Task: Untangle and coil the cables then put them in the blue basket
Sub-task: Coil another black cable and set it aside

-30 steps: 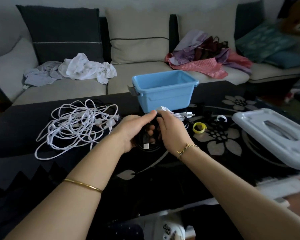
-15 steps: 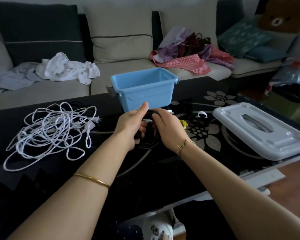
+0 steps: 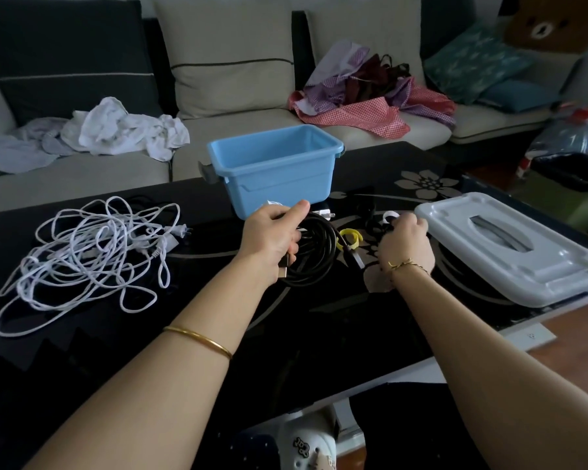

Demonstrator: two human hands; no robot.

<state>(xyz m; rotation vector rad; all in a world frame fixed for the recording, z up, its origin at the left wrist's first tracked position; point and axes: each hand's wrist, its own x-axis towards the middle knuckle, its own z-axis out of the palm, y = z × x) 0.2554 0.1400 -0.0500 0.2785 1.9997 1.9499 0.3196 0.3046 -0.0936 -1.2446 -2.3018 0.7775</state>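
Black coil (image 3: 319, 247) clamped in left hand (image 3: 272, 239) grip: hold loops tight while right hand (image 3: 406, 242), grip unclear, picks a tie (image 3: 388, 217).

Only one readable bit. Near edge, below the counter (image 3: 319, 334): white clog (image 3: 321, 437) w/ a small dark charm (image 3: 301, 444). It has pale letters, upside down from here, approx. "Cat" but too small to be sure. On the counter, black cable (image 3: 323, 232) held in the left grip (image 3: 272, 239): plug ends show, any marking too small to read. Far right, brown cushion (image 3: 543, 25) has a bear face, a pic not text.
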